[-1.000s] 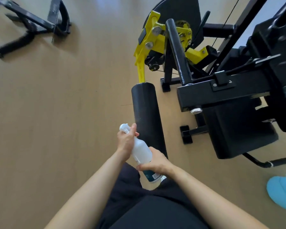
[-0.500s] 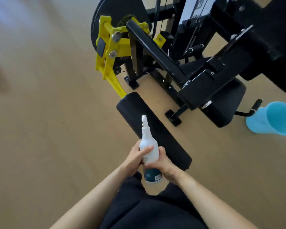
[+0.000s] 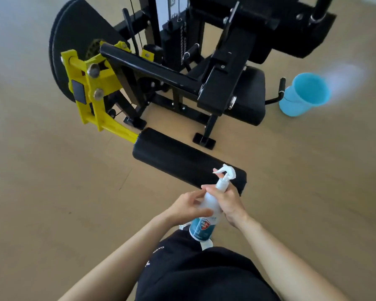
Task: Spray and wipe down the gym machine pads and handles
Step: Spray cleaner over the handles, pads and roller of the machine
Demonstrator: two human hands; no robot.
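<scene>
White spray bottle [image 3: 208,205] upright just in front of the near end of the black roller pad [image 3: 182,161], nozzle overlapping that end. Right hand [image 3: 230,203] wrapped around the bottle's neck, a finger at the trigger. Left hand [image 3: 187,206] resting against the bottle's side, fingers loosely spread, not closed around it. Beyond the roller pad: yellow lever arm [image 3: 91,92] joined to its far end, black seat pad [image 3: 250,98] behind. Blue bucket [image 3: 302,94] far right of the roller pad, on the floor [image 3: 52,181].
</scene>
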